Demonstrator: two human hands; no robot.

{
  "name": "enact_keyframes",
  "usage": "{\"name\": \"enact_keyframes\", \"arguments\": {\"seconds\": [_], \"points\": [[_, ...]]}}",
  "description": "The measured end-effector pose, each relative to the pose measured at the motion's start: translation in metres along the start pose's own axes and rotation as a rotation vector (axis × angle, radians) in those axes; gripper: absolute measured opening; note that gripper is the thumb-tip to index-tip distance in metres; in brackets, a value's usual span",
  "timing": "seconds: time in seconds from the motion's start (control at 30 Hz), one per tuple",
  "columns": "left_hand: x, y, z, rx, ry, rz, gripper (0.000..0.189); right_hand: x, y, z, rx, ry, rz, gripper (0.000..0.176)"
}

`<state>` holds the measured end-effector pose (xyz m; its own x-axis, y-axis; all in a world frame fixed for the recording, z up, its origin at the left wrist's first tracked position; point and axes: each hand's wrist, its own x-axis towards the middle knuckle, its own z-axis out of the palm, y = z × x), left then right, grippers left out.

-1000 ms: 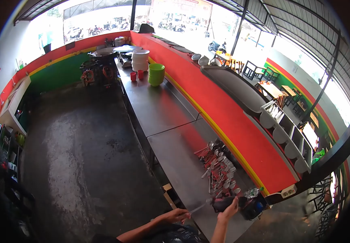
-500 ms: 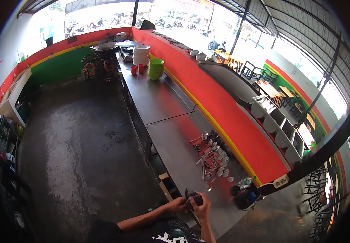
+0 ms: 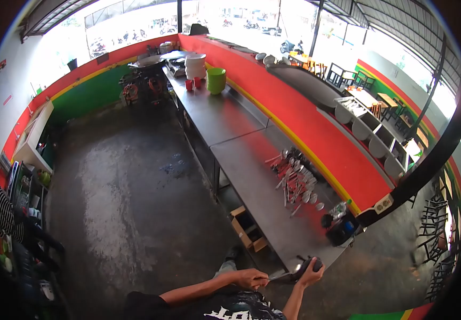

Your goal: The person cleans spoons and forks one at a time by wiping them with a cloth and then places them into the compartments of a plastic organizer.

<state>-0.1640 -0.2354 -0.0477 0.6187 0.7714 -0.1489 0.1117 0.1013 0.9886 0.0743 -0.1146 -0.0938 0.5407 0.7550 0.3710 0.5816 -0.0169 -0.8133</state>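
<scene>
My left hand [image 3: 253, 278] is closed on the handle end of a metal spoon [image 3: 279, 276], its shaft pointing right. My right hand [image 3: 312, 273] grips a dark cloth [image 3: 301, 269] bunched around the spoon's other end, where a bright glint shows. Both hands are at the near end of the long steel table [image 3: 246, 181]. Farther up that table lies a loose heap of spoons and other cutlery [image 3: 297, 178], some with the red wall reflected around them.
A dark container with blue [image 3: 342, 232] and a clear plastic bottle [image 3: 339, 209] stand near the table's right edge. Green bowls [image 3: 216, 81], white plates [image 3: 194, 66] and red cups [image 3: 189, 85] are at the far end. An open cardboard box [image 3: 249, 229] sits below. A person in stripes [image 3: 6, 210] is at left.
My hands have drawn apart, the right one moving rightward with the cloth, and the spoon's shaft now shows between them. The view has shifted, and the person at left shows more.
</scene>
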Motion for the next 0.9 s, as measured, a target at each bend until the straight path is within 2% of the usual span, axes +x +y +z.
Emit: {"name": "enact_keyframes", "arguments": {"seconds": [0.1,0.2,0.3,0.33,0.4,0.47,0.57,0.7,0.8,0.9], "points": [[-0.018,-0.010,0.037,-0.127,0.054,0.066,0.034,0.014,0.031,-0.018,0.090,0.178,0.148,0.047],[-0.025,-0.022,0.068,-0.231,0.151,0.081,0.032,0.015,-0.001,-0.061,0.298,0.197,0.251,0.056],[-0.018,-0.026,0.092,-0.235,0.286,0.059,0.032,-0.005,-0.032,-0.095,0.403,0.195,0.225,0.050],[-0.012,-0.025,0.103,-0.251,0.285,0.072,0.032,-0.029,-0.050,-0.111,0.407,0.157,0.035,0.041],[-0.004,-0.016,0.108,-0.259,0.301,0.086,0.030,-0.059,-0.057,-0.126,0.368,-0.044,-0.095,0.033],[0.013,-0.038,0.114,-0.154,0.248,0.118,0.029,-0.081,-0.040,-0.129,0.330,-0.300,-0.399,0.030],[0.022,-0.023,0.111,-0.029,0.146,0.138,0.026,-0.088,-0.040,-0.141,0.348,-0.409,-0.457,0.029],[0.030,0.004,0.117,-0.084,-0.104,0.096,0.024,-0.068,-0.015,-0.161,0.153,0.001,-0.377,0.023],[0.032,0.027,0.120,-0.043,-0.261,0.093,0.024,-0.053,0.005,-0.175,0.093,0.183,-0.181,0.026],[0.036,0.024,0.124,-0.102,-0.356,0.119,0.028,-0.038,0.040,-0.185,0.042,0.309,0.036,0.034]]}}
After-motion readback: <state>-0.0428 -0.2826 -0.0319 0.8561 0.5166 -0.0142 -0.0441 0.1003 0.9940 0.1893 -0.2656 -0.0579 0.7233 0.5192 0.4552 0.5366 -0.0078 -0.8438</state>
